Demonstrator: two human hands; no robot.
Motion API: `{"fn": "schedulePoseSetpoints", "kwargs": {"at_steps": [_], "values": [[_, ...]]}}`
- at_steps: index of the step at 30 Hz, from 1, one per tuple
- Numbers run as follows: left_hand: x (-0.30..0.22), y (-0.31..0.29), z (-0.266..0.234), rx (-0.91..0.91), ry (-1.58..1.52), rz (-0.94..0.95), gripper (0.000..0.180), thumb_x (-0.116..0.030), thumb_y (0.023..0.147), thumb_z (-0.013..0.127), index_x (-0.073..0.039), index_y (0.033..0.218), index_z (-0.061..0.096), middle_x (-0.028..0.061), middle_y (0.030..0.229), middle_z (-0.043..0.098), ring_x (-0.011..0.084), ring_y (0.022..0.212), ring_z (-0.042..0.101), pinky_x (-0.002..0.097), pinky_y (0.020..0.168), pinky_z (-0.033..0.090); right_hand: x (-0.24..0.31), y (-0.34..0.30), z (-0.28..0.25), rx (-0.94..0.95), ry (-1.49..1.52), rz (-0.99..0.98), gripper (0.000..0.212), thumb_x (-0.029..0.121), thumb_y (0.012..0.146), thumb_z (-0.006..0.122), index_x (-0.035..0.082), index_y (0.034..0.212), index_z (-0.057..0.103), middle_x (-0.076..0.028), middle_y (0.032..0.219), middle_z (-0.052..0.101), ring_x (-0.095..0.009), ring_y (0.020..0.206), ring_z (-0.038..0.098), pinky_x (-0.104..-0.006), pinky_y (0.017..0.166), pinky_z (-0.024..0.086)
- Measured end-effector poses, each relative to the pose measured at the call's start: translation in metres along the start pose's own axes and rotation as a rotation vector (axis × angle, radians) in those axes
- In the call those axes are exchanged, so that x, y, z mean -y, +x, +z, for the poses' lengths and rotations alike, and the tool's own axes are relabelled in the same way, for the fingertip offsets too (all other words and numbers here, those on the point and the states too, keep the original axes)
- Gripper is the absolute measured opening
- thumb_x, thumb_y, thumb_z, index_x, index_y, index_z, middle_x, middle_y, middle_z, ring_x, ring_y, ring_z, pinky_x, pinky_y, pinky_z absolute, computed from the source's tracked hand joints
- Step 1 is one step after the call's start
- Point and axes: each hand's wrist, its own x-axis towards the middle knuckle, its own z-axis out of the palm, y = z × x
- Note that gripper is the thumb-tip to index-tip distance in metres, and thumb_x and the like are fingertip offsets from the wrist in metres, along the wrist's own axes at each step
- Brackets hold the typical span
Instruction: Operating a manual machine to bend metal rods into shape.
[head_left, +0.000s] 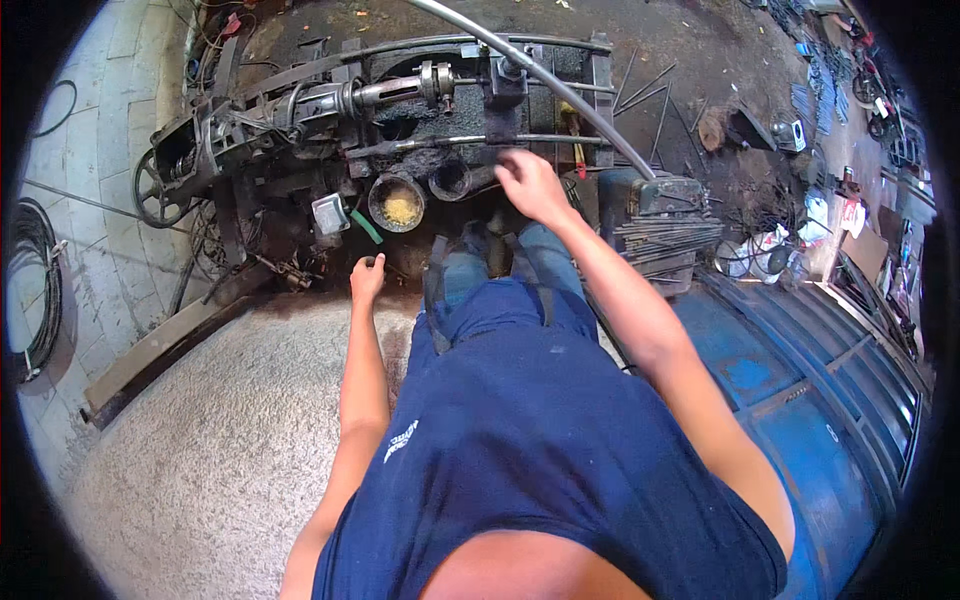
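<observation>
Currently the right hand (530, 185) rests on the horizontal steel rod (470, 142) of the greasy machine (380, 130), fingers curled over it; the rod runs left-right. Left hand (367, 277) hangs lower, loosely closed, holding nothing visible, farther away.

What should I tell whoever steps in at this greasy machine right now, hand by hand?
Right hand: reached forward, resting on the thin horizontal rod at the front of the machine; its grip cannot be judged.
Left hand: hangs low beside the machine's base, loosely curled, holding nothing visible.
Round cup of yellowish material sits just below the rod, a second dark cup beside it.
Bundle of metal rods lies at the right.
Done or left: not readable from this view.
</observation>
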Motion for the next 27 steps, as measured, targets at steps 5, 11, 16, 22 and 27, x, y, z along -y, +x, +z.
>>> {"fn": "schedulePoseSetpoints", "kwargs": {"at_steps": [5, 11, 16, 22, 27], "values": [[-0.024, -0.021, -0.008, 0.077, -0.123, 0.121, 0.047, -0.04, 0.087, 0.063, 0.002, 0.109, 0.064, 0.0111, 0.077, 0.069, 0.0187, 0.069, 0.067, 0.0328, 0.068, 0.052, -0.129, -0.007, 0.023, -0.273, -0.085, 0.616, 0.034, 0.026, 0.082, 0.06, -0.003, 0.1, 0.063, -0.024, 0.108, 0.062, -0.039, 0.104, 0.06, -0.0462, 0.09, 0.048], [-0.051, -0.057, 0.005, 0.016, -0.208, 0.13, 0.041, -0.033, 0.09, 0.064, 0.001, 0.113, 0.063, 0.009, 0.076, 0.069, 0.014, 0.067, 0.064, 0.0296, 0.065, 0.051, -0.146, 0.028, 0.039, -0.3, -0.081, 0.805, 0.04, 0.022, 0.082, 0.065, -0.003, 0.111, 0.054, -0.027, 0.11, 0.063, -0.042, 0.107, 0.06, -0.0471, 0.093, 0.047], [-0.046, -0.085, 0.027, 0.001, -0.297, 0.107, 0.042, -0.032, 0.09, 0.064, 0.002, 0.115, 0.062, 0.0088, 0.077, 0.069, 0.0141, 0.069, 0.065, 0.0294, 0.066, 0.051, -0.128, 0.017, 0.035, -0.174, 0.023, 0.545, 0.032, 0.012, 0.086, 0.057, 0.001, 0.116, 0.051, -0.032, 0.101, 0.062, -0.048, 0.102, 0.059, -0.0507, 0.09, 0.046], [-0.067, -0.112, 0.035, -0.051, -0.36, 0.055, 0.042, -0.032, 0.09, 0.063, 0.002, 0.115, 0.062, 0.0097, 0.08, 0.069, 0.0141, 0.069, 0.065, 0.03, 0.066, 0.051, -0.145, -0.046, -0.016, -0.13, 0.027, 0.481, 0.032, 0.019, 0.089, 0.049, 0.002, 0.116, 0.057, -0.026, 0.098, 0.065, -0.042, 0.098, 0.062, -0.0468, 0.086, 0.047], [-0.08, -0.11, 0.039, -0.123, -0.387, 0.117, 0.043, -0.032, 0.09, 0.064, 0.002, 0.116, 0.062, 0.012, 0.083, 0.069, 0.0177, 0.073, 0.065, 0.0322, 0.069, 0.051, -0.151, -0.103, -0.071, -0.085, 0.034, 0.258, 0.024, 0.023, 0.095, 0.051, 0.002, 0.104, 0.059, -0.025, 0.084, 0.063, -0.043, 0.082, 0.062, -0.0464, 0.071, 0.046]]}}
